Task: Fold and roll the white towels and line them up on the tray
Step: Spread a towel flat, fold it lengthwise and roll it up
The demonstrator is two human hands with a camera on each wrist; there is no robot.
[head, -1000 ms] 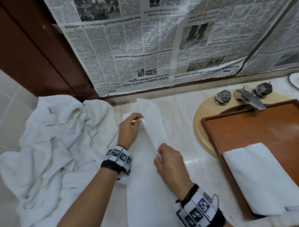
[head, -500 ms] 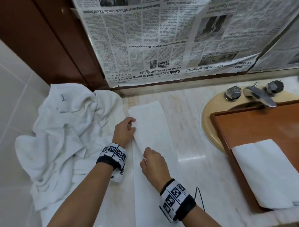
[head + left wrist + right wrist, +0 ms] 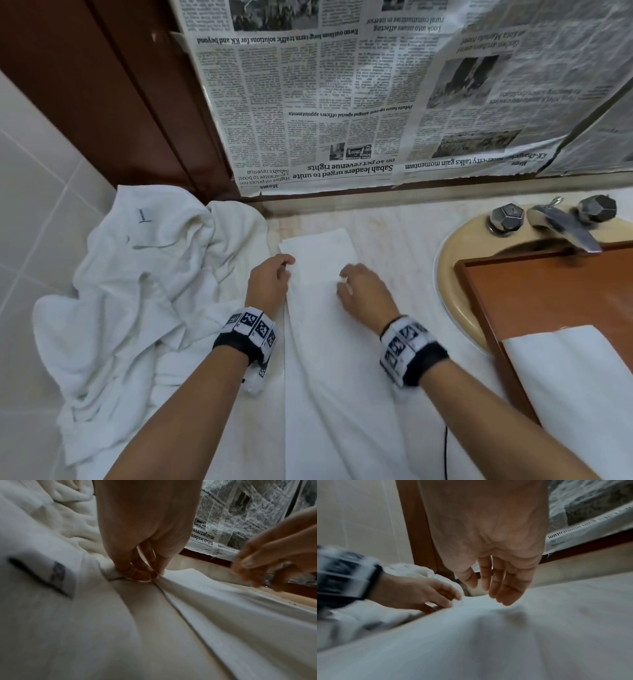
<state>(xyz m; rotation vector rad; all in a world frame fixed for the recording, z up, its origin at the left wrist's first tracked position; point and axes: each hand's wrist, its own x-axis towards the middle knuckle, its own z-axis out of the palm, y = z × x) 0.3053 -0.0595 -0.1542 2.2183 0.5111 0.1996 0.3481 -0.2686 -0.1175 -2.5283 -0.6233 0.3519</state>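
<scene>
Risk, near end first: the long folded towel (image 3: 329,394) ran off the counter edge toward the person, so it could've slid or skewed w/ any uneven tug, opening the fold. Further out, left hand (image 3: 269,282) pinched the towel's left edge, fingers curled on it. Right hand (image 3: 363,291) was relaxed, fingers loosely apart, nothing held; whether the tips touched the cloth, can't tell. Beyond, right: tray (image 3: 534,291) over the sink, one folded towel (image 3: 575,387) on it, unrolled.

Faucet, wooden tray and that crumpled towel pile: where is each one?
Faucet (image 3: 565,226): head view, on its metal spout.
Wooden tray (image 3: 548,291): head view, on its bare floor.
Crumpled towel pile (image 3: 137,291): head view, on its rumpled middle.
</scene>
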